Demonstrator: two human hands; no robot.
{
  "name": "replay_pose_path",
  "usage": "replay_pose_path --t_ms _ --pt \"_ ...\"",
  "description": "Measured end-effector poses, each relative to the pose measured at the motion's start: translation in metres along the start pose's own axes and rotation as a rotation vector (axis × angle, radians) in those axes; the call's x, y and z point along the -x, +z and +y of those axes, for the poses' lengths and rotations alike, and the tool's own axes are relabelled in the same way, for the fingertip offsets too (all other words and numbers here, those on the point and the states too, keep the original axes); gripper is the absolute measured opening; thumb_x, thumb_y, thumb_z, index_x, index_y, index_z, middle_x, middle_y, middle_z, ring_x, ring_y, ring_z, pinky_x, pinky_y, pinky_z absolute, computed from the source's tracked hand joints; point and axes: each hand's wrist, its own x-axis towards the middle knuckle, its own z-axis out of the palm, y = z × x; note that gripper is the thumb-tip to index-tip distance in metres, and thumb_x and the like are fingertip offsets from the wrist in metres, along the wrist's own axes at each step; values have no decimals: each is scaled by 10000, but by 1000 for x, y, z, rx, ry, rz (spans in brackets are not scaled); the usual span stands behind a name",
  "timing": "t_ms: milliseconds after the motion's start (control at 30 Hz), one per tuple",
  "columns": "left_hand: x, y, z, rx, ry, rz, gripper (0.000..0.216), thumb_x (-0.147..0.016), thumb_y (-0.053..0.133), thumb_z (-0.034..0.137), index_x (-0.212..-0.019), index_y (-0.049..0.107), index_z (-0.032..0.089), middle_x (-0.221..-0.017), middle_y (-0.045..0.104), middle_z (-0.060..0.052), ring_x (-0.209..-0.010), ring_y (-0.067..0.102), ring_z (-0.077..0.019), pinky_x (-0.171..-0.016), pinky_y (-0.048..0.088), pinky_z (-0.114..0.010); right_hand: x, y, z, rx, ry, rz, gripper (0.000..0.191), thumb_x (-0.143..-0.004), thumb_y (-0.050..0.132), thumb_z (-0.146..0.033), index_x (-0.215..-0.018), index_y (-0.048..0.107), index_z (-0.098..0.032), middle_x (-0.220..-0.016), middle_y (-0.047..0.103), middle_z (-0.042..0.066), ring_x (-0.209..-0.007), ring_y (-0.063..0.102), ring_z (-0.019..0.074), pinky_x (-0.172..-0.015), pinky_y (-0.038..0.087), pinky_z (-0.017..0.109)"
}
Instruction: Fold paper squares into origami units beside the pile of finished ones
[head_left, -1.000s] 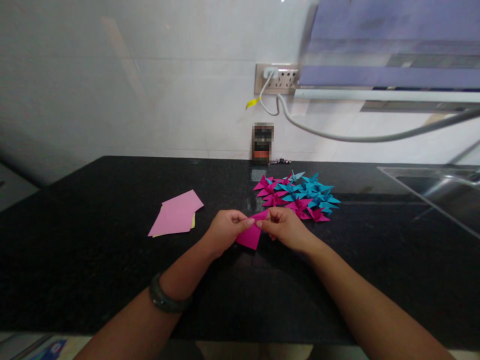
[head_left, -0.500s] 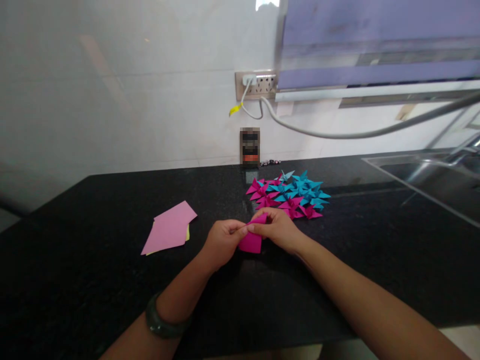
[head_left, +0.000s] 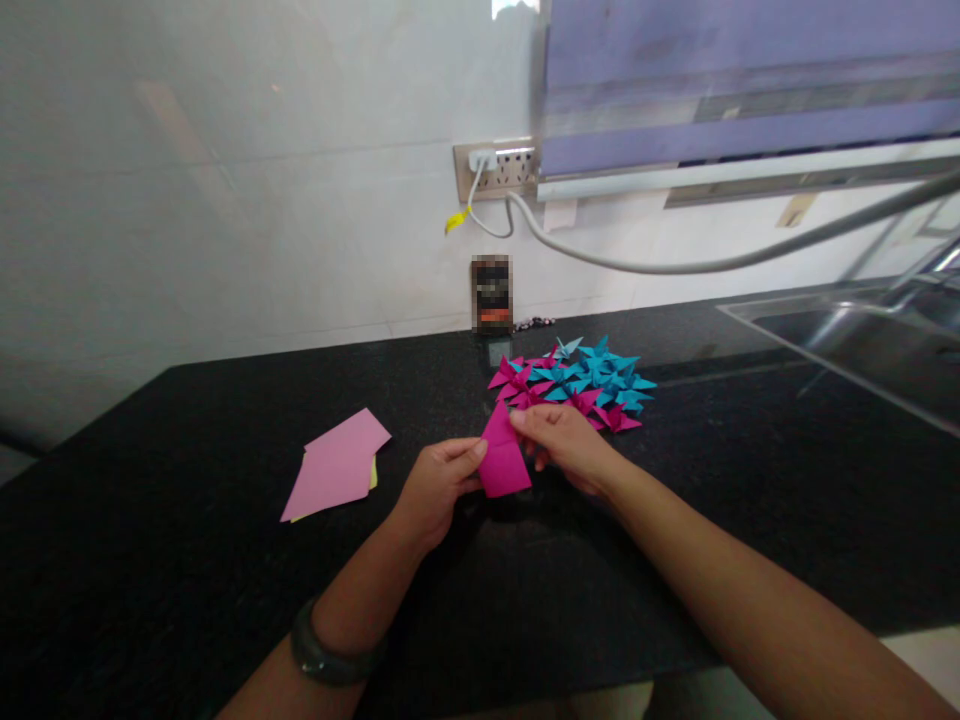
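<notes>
A magenta sheet of origami paper (head_left: pixel 504 462) is held above the black counter, with a crease line across it and its upper part narrowing to a point. My left hand (head_left: pixel 441 487) pinches its left edge between thumb and fingers. On the upper right edge, my right hand (head_left: pixel 566 440) grips it with the thumb in front; some of its fingers are hidden behind. Just beyond the hands lies a cluster of folded paper cranes, magenta ones (head_left: pixel 513 376) and blue ones (head_left: pixel 600 372). A pale blue crane (head_left: pixel 568 348) sits at the back.
Pink paper sheets (head_left: pixel 337 468) with a yellow one beneath lie to the left on the black counter (head_left: pixel 225 560). A small blurred box (head_left: pixel 492 294) leans at the wall beside a beaded string (head_left: pixel 534 323). A sink (head_left: pixel 847 340) is at right; a cable (head_left: pixel 652 268) hangs from the socket (head_left: pixel 495 172).
My hands have moved apart, and the magenta paper has opened out and turned to show more of its face. The view has shifted slightly to the right.
</notes>
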Motion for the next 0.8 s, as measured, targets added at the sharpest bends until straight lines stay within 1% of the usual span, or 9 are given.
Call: replay_pose_path --t_ms 33,133,233,333,467,533,600,700,800 --pt "0 0 0 13 2 4 269 -704 622 337 -851 684 121 -760 673 -74 -658 595 -147 -665 470 -288 2 3 2 44 -1 -59 242 -635 633 -361 -581 540 -144 -491 468 -40 -430 398 61 -391 320 182" --pt "0 0 0 -28 -10 15 263 -683 641 338 -834 689 128 -751 672 -65 -655 590 -136 -663 466 -272 5 8 7 89 -71 -63 210 -676 596 -333 -605 529 -148 -493 466 -47 -431 388 55 -425 314 187" --pt "0 1 -1 -127 -5 60 282 -644 673 350 -823 687 132 -744 666 -51 -647 582 -124 -637 456 -244 7 8 6 276 -218 -60 157 -709 562 -282 -631 560 -146 -526 486 -35 -473 393 62 -448 302 190" --pt "-1 2 -1 -176 38 125 252 -605 702 347 -694 667 113 -628 629 -18 -562 539 -95 -549 416 -203 9 7 2 446 -351 -97 138 -712 568 -254 -628 587 -145 -567 514 -18 -532 423 77 -481 317 195" --pt "-4 -1 -1 -52 33 183 264 -600 702 351 -578 585 115 -532 566 17 -480 482 -66 -491 376 -191 7 4 1 341 -301 -134 210 -811 445 -298 -784 582 -140 -620 531 -3 -531 442 81 -491 360 203" --pt "-6 -3 -1 15 13 204 280 -610 689 370 -586 565 120 -527 556 20 -462 472 -63 -476 368 -193 6 0 1 325 -351 -99 214 -819 415 -234 -985 527 -160 -706 546 8 -548 456 88 -505 386 214" --pt "-7 -4 -2 22 13 216 294 -616 681 384 -584 546 124 -502 534 27 -434 449 -54 -448 343 -184 7 -4 -1 461 -532 -114 315 -744 504 -144 -1055 498 -192 -905 534 46 -678 492 108 -592 426 239" --pt "-7 -5 -3 -24 31 234 316 -626 669 401 -564 514 133 -431 470 53 -379 388 -37 -391 273 -164 12 -6 -4 669 -721 -223 377 -702 541 -85 -1054 541 -220 -1113 445 89 -944 469 174 -767 427 310" --pt "-7 -5 -2 -49 37 251 327 -634 662 402 -545 487 141 -372 421 70 -331 330 -26 -349 209 -157 13 -3 -3 725 -768 -242 327 -711 490 -45 -961 605 -222 -1168 410 84 -970 463 176 -836 400 345"
